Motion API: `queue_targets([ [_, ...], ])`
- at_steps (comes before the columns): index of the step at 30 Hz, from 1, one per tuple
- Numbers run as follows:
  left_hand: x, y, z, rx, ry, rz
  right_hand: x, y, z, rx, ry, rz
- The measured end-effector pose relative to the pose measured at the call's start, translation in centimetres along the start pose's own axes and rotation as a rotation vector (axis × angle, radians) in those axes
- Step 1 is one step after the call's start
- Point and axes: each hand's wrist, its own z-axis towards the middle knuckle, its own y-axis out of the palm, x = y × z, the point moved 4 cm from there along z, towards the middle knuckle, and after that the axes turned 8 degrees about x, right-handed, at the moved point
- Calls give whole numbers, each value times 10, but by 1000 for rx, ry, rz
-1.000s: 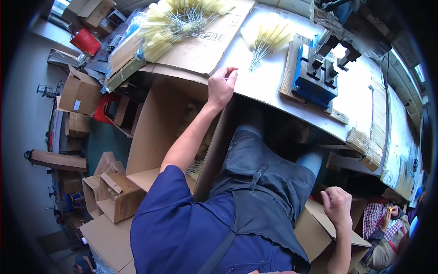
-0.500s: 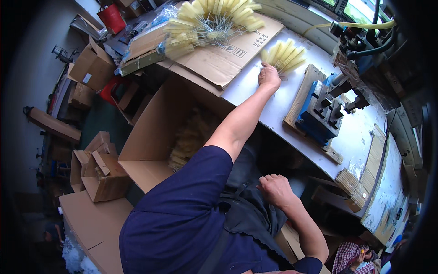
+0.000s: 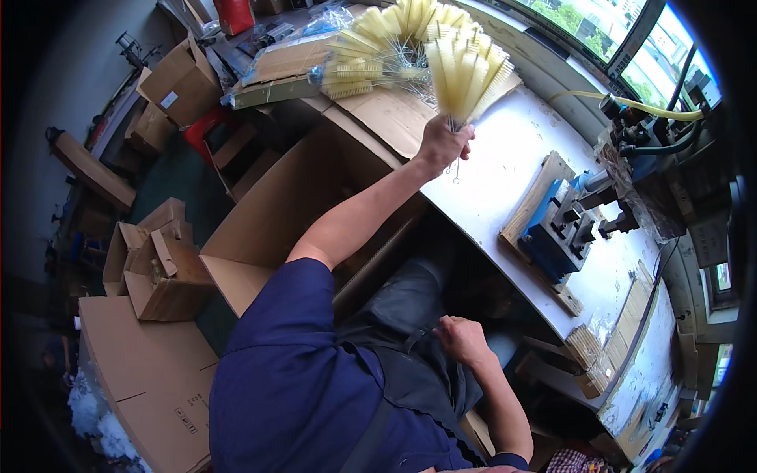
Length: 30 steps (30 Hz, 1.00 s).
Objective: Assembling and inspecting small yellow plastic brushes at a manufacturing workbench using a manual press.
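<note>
Desk (image 3: pixel 501 185): white, scuffed, running diagonally below a bright window (image 3: pixel 583 24) with greenery outside.
Brush bundle (image 3: pixel 467 75): pale yellow bristle heads fanned upward, wire handles gathered below, held up off the desk near its front edge.
Left hand (image 3: pixel 443 146): fingers clamped around the handles, wire loops poking out beneath the fist.
Right hand (image 3: pixel 464 339): fingers curled toward the palm, above the dark apron (image 3: pixel 414 380).
Brush pile (image 3: pixel 352 72): similar brushes, behind the bundle in this view; whether the two touch, I cannot tell.
Cardboard sheet (image 3: pixel 392 124): brown, under the pile.
Blue fixture (image 3: pixel 548 236): dark metal blocks on top, standing on a wooden board on the desk.
Large open carton (image 3: pixel 264 217): just beside the left forearm, below desk height.
Upper-left carton (image 3: pixel 183 85): brown, flaps up, bearing a small white label (image 3: pixel 169 99), print too small to read.
Lower-left carton (image 3: pixel 142 366): broad brown panel with dark printed square symbols.
Red bucket (image 3: pixel 234 14): top edge of view.
</note>
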Motion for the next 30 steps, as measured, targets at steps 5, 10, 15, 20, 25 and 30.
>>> queue_targets([
  [5,34,-96,92,291,111,-68,4,21,-1,-25,43,94],
  [10,58,-133,182,324,92,15,12,44,3,-62,103,94],
  [15,44,-152,253,453,-84,962,14,60,9,-65,164,174],
  [20,-1,-159,272,647,-129,1089,14,75,16,-95,262,259],
  [25,-17,-109,278,648,-110,1285,23,72,14,-70,338,325],
  [30,-32,-135,300,777,-133,1268,25,80,12,-60,431,362],
])
